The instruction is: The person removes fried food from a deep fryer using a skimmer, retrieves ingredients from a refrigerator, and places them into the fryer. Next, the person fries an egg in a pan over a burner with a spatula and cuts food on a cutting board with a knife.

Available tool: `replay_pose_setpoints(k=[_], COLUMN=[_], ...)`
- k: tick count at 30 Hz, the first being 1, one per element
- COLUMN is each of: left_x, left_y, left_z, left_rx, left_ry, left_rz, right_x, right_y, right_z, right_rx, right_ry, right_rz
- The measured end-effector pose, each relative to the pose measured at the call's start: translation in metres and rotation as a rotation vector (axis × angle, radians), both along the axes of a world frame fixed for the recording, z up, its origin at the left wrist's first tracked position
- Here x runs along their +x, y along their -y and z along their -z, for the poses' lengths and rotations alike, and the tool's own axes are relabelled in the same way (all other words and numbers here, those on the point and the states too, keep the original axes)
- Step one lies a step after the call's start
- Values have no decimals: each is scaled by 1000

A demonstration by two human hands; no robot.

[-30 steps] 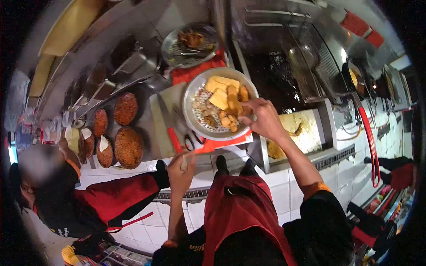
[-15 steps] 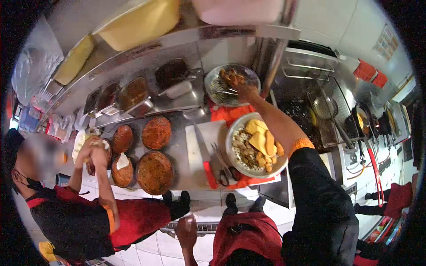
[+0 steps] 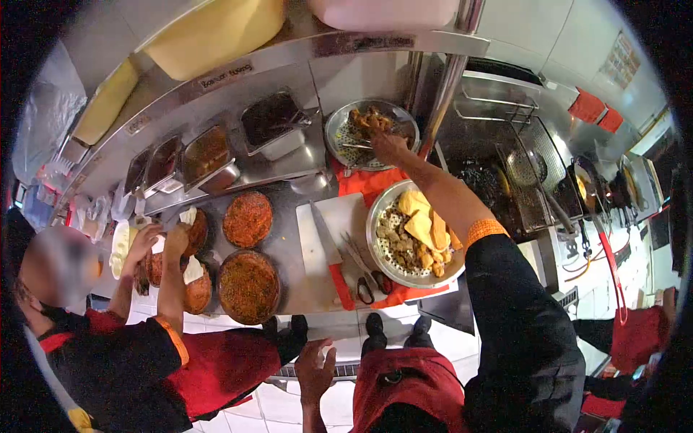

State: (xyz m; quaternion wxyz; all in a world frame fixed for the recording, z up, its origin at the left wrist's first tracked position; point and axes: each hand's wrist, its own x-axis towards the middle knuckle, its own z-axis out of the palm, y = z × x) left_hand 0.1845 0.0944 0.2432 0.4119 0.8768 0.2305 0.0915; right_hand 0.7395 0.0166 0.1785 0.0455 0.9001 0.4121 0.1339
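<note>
My right hand (image 3: 390, 147) is over the near side of the round metal tray (image 3: 408, 150) at the back. Its fingers are closed at the browned fried pieces (image 3: 371, 119); what they grip is too small to tell. Beneath my right forearm is a larger perforated bowl (image 3: 378, 261) with yellow slabs (image 3: 419, 228) and small fried pieces. Low over the floor, my left hand (image 3: 315, 369) hangs empty, fingers slightly apart. A red-handled knife (image 3: 327, 242) and scissors (image 3: 364, 277) lie on the white board (image 3: 310, 240).
At the left, a co-worker's hands (image 3: 160, 242) are over small dishes with white pieces. Two larger red-brown filled dishes (image 3: 249, 286) stand beside them. Sauce pans (image 3: 209, 155) line the back. The fryer (image 3: 484, 180) and its baskets are at the right.
My right hand has gone from the large bowl to the back tray. My left hand has dropped away from the knife handle. The view has shifted, and the co-worker's hands have moved between dishes.
</note>
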Motion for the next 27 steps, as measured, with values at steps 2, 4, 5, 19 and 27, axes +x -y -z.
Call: replay_pose_setpoints(k=[2,4,5,19,27], left_x=[-4,-23,-34,-25,28], left_y=[0,-2,0,39,88], left_z=[-9,2,5,33,11], left_rx=[47,-37,-86,-279,-232], left_ry=[-10,-11,-20,-24,-61], left_rz=[4,-73,-106,56,208], right_x=[-2,-8,-15,-287,-276], right_y=[-7,-10,-10,313,488], right_z=[-2,-24,-40,-195,-18], right_rx=[-50,-82,-97,-210,-381], right_ry=[-104,-183,-209,-311,-303], right_rz=[37,34,22,37,177])
